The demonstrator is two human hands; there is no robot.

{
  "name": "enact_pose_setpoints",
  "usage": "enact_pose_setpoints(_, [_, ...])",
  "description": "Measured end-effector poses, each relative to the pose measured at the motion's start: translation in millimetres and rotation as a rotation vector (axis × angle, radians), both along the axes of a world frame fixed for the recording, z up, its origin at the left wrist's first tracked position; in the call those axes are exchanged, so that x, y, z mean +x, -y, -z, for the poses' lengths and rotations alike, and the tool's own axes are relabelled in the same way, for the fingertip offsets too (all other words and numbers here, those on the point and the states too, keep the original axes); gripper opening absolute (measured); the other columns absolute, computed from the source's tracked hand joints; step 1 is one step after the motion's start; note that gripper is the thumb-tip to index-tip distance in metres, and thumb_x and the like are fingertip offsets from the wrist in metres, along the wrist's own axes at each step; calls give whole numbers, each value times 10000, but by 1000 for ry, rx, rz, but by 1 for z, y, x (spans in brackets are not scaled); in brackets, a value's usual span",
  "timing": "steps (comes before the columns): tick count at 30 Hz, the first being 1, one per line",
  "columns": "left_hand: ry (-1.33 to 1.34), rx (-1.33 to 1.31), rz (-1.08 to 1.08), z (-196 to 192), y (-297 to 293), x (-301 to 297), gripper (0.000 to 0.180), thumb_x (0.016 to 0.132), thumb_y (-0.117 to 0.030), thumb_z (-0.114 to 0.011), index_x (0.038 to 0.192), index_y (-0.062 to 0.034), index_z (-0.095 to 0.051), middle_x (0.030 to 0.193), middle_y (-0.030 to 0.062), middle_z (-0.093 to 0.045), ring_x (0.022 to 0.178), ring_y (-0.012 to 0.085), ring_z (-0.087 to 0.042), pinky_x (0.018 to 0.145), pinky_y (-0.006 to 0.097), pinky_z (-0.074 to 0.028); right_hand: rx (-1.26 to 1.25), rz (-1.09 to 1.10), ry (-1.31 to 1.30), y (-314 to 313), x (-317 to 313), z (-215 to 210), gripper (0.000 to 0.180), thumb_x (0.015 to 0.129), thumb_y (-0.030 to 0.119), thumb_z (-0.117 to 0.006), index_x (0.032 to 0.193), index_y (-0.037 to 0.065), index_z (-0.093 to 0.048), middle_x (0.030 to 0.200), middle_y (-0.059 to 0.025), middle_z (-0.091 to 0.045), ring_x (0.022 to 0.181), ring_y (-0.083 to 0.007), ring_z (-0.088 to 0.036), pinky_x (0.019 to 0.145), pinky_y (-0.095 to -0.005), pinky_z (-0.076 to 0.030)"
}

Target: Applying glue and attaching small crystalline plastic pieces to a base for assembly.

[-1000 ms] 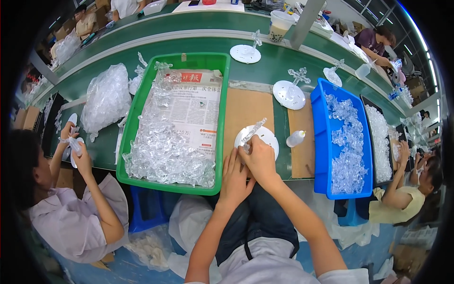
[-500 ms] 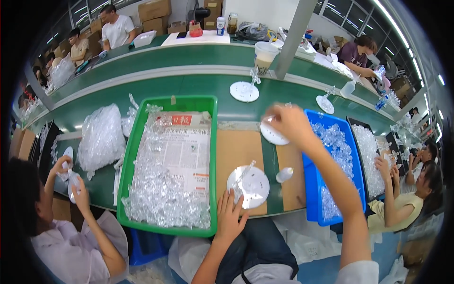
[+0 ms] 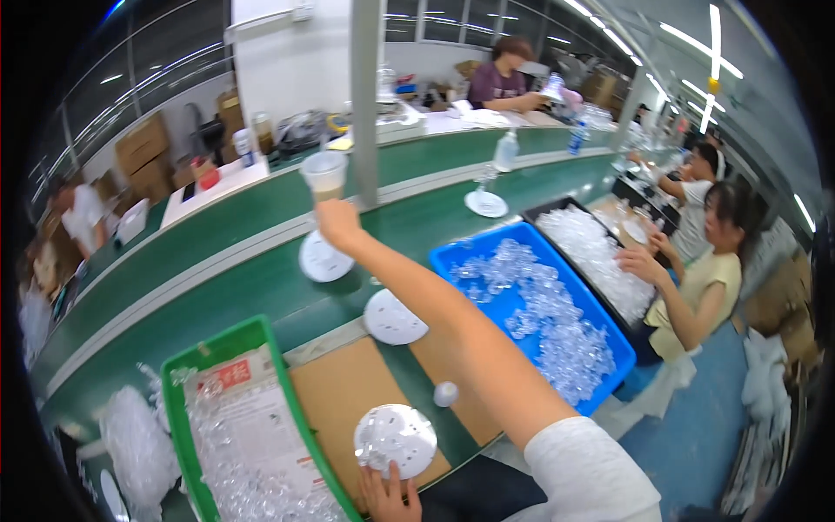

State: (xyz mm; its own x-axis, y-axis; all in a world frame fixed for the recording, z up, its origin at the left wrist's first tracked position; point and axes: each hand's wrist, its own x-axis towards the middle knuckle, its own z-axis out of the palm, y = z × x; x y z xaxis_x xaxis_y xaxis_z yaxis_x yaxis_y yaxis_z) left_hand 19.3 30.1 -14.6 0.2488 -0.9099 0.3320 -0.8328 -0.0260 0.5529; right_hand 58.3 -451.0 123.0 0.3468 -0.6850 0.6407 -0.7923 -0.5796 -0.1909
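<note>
One near disc: flat on the brown board, here taken as dial centre for every hour below; bearing a clear piece on its left part; apparently in hand, though whether fixed, cannot tell.
Left hand: at 6 o'clock, with fingers a little spread and tips at the near edge of that disc; pinching nothing visible.
Right hand: between 11 and 12, stretched across the bench, with fingers bent and tips hidden; cannot tell whether pinching anything.
Far disc: between 11 and 12, just under the right hand; too unclear to judge as done or not.
Middle disc: at 12, partly behind the forearm; showing no piece on the visible part, so seemingly unfinished.
Back disc: between 12 and 1, with a clear upright on top; judged done or nearly so.
Bottle: between 1 and 2, untouched.
Green tub: at 9, with plenty of clear pieces left.
Blue tub: between 1 and 2, likewise far from used up.
</note>
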Motion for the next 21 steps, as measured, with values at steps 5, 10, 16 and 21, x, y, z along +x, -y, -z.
enact_pose_setpoints(5, [22, -17, 27, -6, 1, 6, 461, 800, -136, -620, 1245, -43, -545, 1328, 229, -427, 1261, 453, -355, 1022, 514, -295, 22, -285, -102, -77, -25, -35, 85, 692, 135, -605, 726, 78, -658, 708, -178, -642, 700, -341, -654, 612, -458, -522])
enact_pose_setpoints(10, [62, -49, 32, -2, 2, 6, 444, 805, -127, -620, 1236, -39, -553, 1331, 236, -424, 1263, 447, -357, 1021, 497, -303, 217, -451, -242, -135, -44, 6, 120, 689, 172, -639, 744, 69, -666, 745, -176, -650, 724, -347, -649, 637, -446, -519])
enact_pose_setpoints(16, [43, -87, 70, 2, 9, -7, 443, 817, -105, -614, 1251, -47, -546, 1341, 252, -415, 1273, 433, -355, 1029, 477, -302, 271, -356, -161, -142, -96, 32, 232, 736, 138, -608, 956, 62, -606, 909, -167, -627, 854, -349, -612, 707, -432, -496])
enact_pose_setpoints(21, [23, -9, -51, 6, -6, 5, 416, 838, -135, -605, 1241, -45, -554, 1332, 277, -413, 1268, 441, -355, 1034, 468, -300, 305, -427, 166, -280, -122, -16, 231, 801, 160, -612, 1004, 52, -584, 927, -129, -624, 861, -313, -610, 719, -415, -489])
